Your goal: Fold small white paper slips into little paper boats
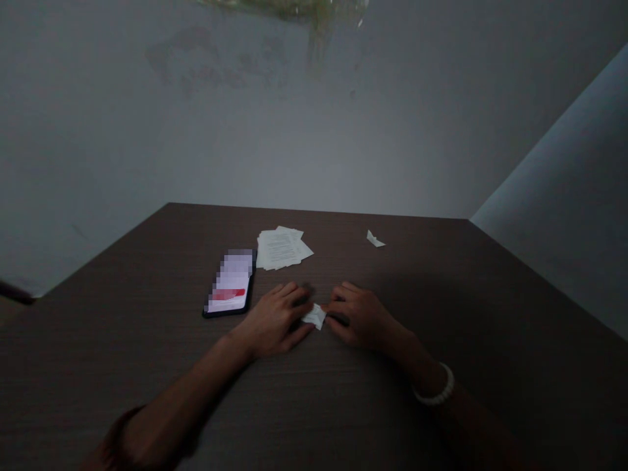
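Note:
A small folded piece of white paper (pixel 315 316) lies on the brown table between my two hands. My left hand (pixel 280 318) grips its left side, with fingers curled over the top and the thumb at the near edge. From the other side, my right hand (pixel 360 315) pinches the paper's right edge between bent fingers and thumb. Parts of the paper are hidden under my fingers. A white beaded bracelet (pixel 441 387) circles my right wrist.
Left of my hands lies a smartphone (pixel 229 284) with its screen lit. Behind it is a loose stack of printed paper sheets (pixel 280 248). A small folded paper boat shape (pixel 375 239) rests farther back on the right. The table (pixel 147 275) meets a grey wall (pixel 314 150).

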`<state>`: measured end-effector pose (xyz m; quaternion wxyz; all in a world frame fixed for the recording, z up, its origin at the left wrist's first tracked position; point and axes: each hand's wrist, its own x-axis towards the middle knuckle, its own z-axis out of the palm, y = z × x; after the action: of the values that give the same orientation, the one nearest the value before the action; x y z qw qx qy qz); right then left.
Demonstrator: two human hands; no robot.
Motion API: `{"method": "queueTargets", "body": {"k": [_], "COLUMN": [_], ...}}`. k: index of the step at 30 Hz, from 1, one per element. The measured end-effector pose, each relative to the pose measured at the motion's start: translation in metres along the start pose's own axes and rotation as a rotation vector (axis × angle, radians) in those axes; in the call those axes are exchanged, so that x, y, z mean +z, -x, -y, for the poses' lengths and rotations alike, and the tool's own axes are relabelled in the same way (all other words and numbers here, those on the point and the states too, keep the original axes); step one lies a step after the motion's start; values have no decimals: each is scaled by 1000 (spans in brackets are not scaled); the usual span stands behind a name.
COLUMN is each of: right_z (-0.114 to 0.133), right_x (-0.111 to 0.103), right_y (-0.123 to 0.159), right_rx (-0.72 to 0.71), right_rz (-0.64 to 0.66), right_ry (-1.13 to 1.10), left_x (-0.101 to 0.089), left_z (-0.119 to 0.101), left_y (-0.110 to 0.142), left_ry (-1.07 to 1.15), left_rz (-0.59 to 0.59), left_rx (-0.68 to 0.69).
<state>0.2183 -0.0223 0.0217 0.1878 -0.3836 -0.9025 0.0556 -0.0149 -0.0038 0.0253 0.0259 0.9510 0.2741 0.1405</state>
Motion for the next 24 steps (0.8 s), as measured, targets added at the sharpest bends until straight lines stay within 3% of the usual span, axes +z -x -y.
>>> {"method": "queueTargets", "body": {"k": [24], "right_z": [9], "right_x": [2], "right_y": [-5], "right_rx": [24], "right_rz": [24], "right_ry": [28], "left_x": [-2], "left_z": [-4], "left_y": [-3], "left_ry": [18], "left_rz": [30], "left_rx": [-88]}}
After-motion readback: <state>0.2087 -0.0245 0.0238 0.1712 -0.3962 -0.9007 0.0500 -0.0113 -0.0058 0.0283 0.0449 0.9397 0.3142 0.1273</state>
